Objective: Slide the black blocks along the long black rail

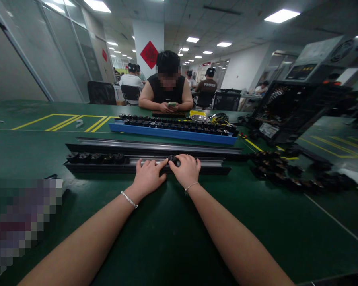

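Observation:
A long black channel rail [92, 169] lies across the green table, with several black round-faced modules [96, 157] seated in its left part. My right hand [185, 169] pinches one small black module [173, 159] at the middle of the rail, between thumb and fingers. My left hand [149, 174] lies over the rail just left of it, fingers spread, the index fingertip touching or very near that module. How deep the module sits in the channel is hidden by my fingers.
Behind lie a second black rail [155, 147] and a blue channel [173, 133] filled with black modules. More black modules [298, 171] are heaped at right, near an open computer case [274, 107]. A person [166, 87] sits opposite, holding a phone. A blurred-out object [20, 222] lies left.

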The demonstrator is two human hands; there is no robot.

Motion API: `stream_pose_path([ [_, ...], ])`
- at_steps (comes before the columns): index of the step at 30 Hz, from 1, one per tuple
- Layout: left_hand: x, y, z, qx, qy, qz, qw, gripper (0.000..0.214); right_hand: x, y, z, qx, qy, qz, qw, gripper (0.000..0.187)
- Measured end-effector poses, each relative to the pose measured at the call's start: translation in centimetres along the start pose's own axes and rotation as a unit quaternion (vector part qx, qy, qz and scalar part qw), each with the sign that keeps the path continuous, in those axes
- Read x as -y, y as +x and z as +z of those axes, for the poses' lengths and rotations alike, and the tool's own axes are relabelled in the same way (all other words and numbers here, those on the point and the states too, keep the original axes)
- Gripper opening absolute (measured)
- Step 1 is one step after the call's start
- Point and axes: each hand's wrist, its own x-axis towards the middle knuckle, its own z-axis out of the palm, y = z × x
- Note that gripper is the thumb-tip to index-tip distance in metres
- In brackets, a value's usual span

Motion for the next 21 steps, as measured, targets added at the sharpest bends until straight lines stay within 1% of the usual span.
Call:
stream_pose_path([
  [5, 0.02, 0.05, -0.01, 0.002, -0.006, 0.001, 1.0, 0.05, 0.1, -0.17, -0.01, -0.002, -0.009, -0.007, 1.0, 0.033],
  [13, 0.0, 0.08, -0.14, 0.014, -0.017, -0.007, 1.0, 0.052, 0.16, 0.07, -0.13, 0.006, -0.008, 0.001, 1.0, 0.031],
  [21, 0.03, -0.01, -0.09, -0.004, -0.013, 0.003, 1.0, 0.051, -0.27, 0.26, -0.56, 0.007, 0.003, 0.009, 1.0, 0.028],
])
